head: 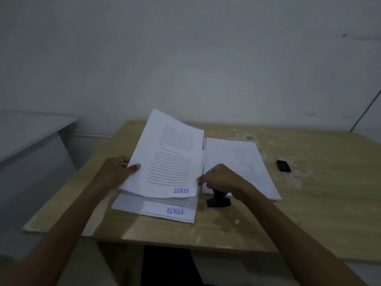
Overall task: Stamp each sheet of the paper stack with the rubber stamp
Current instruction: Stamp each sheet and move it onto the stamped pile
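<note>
Both hands grip a stamped sheet [165,159] lifted off the table [309,203]: left hand [118,170] pinching at 9 o'clock, right hand [219,178] at 3, carrying it to the stamped pile [160,209]. The rubber stamp [218,201] rests below the right hand; the unstamped stack [243,168] waits at 3 o'clock.

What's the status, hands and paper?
Left hand and right hand pinch stamped sheet above stamped pile. Rubber stamp on table, beside unstamped stack. Nothing blocking.
</note>
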